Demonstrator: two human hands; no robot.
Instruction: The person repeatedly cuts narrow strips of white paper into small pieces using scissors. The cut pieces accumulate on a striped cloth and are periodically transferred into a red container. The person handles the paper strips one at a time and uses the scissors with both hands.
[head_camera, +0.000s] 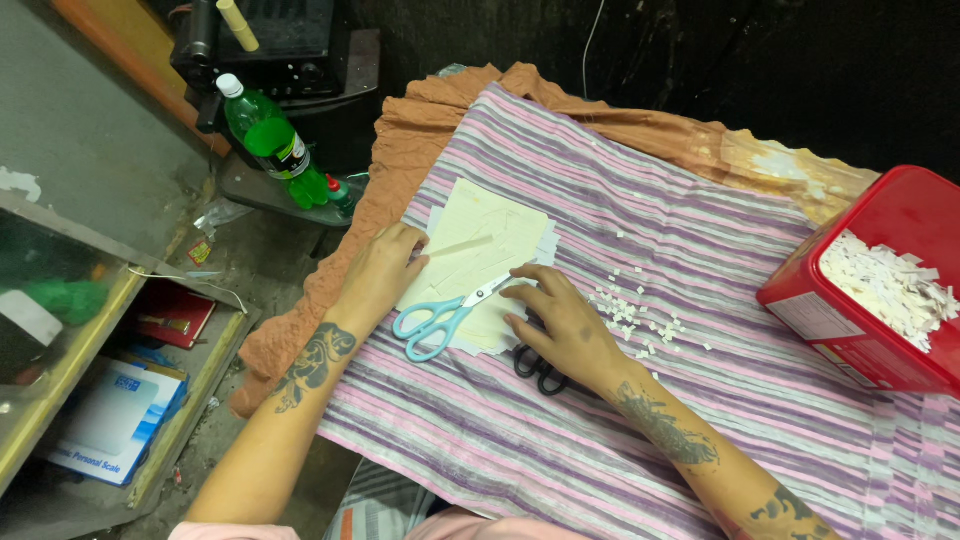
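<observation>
While both hands rest on the striped cloth (640, 300), they frame a small pile of cream paper sheets (480, 250) that lies flat near the left part of the tabletop. The left hand (378, 272) lies at the left edge of the sheets with its fingers bent and pressing down on the paper; its grip closes on nothing. The right hand (560, 320) lies flat at the lower right corner of the sheets, fingers spread and open, and the fingertips touch the blade end of the light blue scissors (445, 318). These scissors lie on the lower part of the sheets, handles toward the person, blades pointing up and right, and no finger is inside the handle rings. Black scissors (535, 366) lie partly hidden under the right hand, so I see only their handles.

Just to the right of the right hand, many small white paper pieces (640, 315) are scattered on the cloth. At the right edge of the tabletop stands a red plastic box (850, 320) that is filled with white paper strips (890, 285). An orange cloth (330, 290) shows under the striped one along the left and far edges. A green bottle (275, 145) with a white cap stands well apart on the far left.
</observation>
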